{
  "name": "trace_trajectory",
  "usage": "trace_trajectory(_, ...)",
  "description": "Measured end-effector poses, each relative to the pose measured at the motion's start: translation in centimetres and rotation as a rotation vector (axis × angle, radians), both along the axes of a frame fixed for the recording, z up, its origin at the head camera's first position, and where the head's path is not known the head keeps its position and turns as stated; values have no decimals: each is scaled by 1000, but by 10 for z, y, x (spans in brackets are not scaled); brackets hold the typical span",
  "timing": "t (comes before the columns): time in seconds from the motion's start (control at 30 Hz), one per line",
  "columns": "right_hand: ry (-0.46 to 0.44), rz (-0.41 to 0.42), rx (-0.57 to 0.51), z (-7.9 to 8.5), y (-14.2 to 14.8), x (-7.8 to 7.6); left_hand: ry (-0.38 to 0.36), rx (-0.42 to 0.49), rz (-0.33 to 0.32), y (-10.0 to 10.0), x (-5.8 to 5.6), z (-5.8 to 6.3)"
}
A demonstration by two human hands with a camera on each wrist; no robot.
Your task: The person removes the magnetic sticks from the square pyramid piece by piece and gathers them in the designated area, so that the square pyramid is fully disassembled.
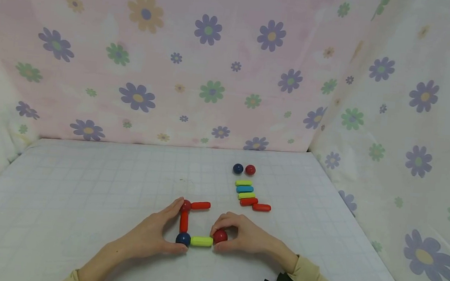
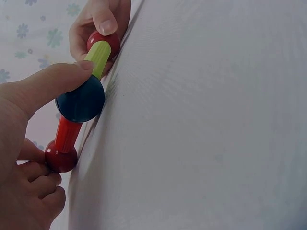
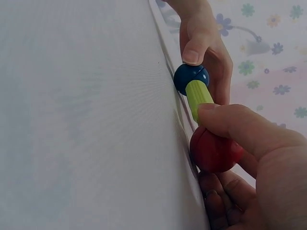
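On the white table lies a joined shape of toy balls and rods. My left hand point(image 1: 153, 230) grips its left side, the thumb on a dark blue ball point(image 1: 183, 239) and the fingertips at a red ball point(image 1: 186, 206). A red rod point(image 1: 184, 222) links these two balls, and another red rod point(image 1: 201, 205) sticks out rightward from that red ball. From the blue ball a yellow-green rod point(image 1: 202, 241) runs right to a second red ball point(image 1: 220, 236). My right hand point(image 1: 246, 235) pinches this second ball between thumb and fingers; in the right wrist view the rod meets it.
Farther back on the right, loose yellow-green, blue and red rods point(image 1: 245, 189) lie in a rough column. Beyond them sit a loose dark blue ball point(image 1: 238, 169) and a loose red ball point(image 1: 250, 170). Flower-patterned curtains point(image 1: 215, 68) bound the table point(image 1: 85, 182) at the back and sides.
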State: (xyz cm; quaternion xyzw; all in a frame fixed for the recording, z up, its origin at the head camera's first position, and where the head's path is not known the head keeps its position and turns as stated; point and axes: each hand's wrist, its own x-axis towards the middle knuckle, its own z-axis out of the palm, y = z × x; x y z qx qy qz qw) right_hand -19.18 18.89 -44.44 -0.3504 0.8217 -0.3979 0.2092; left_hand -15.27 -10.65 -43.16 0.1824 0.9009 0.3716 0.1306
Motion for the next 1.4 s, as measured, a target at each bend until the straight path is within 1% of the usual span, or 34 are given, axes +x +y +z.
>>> trace_trajectory(0.23, 4, 0, -13, -1, 0, -1, -5, 10, -5, 1, -1, 1)
trace_trajectory(0.3, -8, -8, -17, 0, 1, -2, -10, 12, -4, 0, -2, 1)
trace_trajectory(0.4, -18, -59, -21, 3, 2, -2, -18, 11, 2, 0, -2, 0)
trace_trajectory(0.5, 9, -153, -40, 11, 4, -6, -20, 8, 2, -1, -2, 0)
trace_trajectory(0.6, 85, -236, -85, 20, 3, -13, -27, 7, 6, -2, -1, 0)
trace_trajectory(0.73, 134, -321, -161, 25, -1, -28, -37, 9, 12, -1, -1, 0)
trace_trajectory(0.83, 116, -378, -193, 26, -6, -40, -42, 12, 13, 0, -1, 0)
trace_trajectory(1.0, 77, -452, -174, 26, -16, -57, -32, 14, 6, -1, -1, -1)
trace_trajectory(1.1, 84, -482, -166, 25, -22, -66, -30, 18, 0, -1, -1, -1)
trace_trajectory(1.4, 92, -585, -169, 24, -42, -85, -18, 27, -8, -1, -2, -1)
